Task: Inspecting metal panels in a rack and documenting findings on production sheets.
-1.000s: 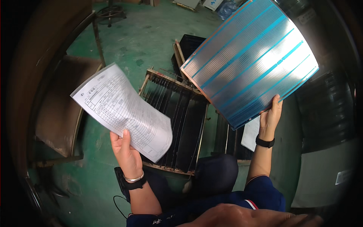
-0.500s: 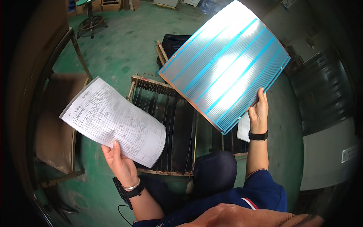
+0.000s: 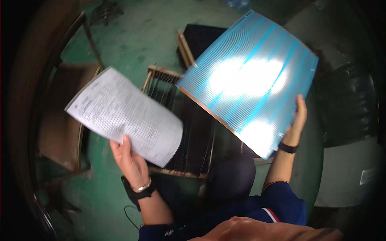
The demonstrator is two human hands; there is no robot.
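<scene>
My left hand (image 3: 130, 162) is closed on the lower edge of a printed paper form (image 3: 132, 116), thumb on top. The sheet bows slightly and its print is blurred. My right hand (image 3: 298, 118) grips the right edge of a large thin circuit board panel (image 3: 237, 86) with blue stripes, fine lines and a copper-coloured edge. Strong glare whitens parts of its face, and it is held tilted. Below both hands stands a slotted rack (image 3: 193, 140) holding dark upright panels, partly hidden by the sheet and the board.
Behind the board is a second dark rack (image 3: 201, 40) with a wooden edge. A brown board in a frame (image 3: 60, 120) stands at the left. A stool base (image 3: 106, 11) is at the far left, and a pale grey panel (image 3: 345, 172) at the right. My knee (image 3: 231, 176) is beside the rack.
My right hand has moved right and the circuit board panel has tilted, spreading the glare lower. The paper form has shifted slightly up and right. The whole view has shifted a little.
</scene>
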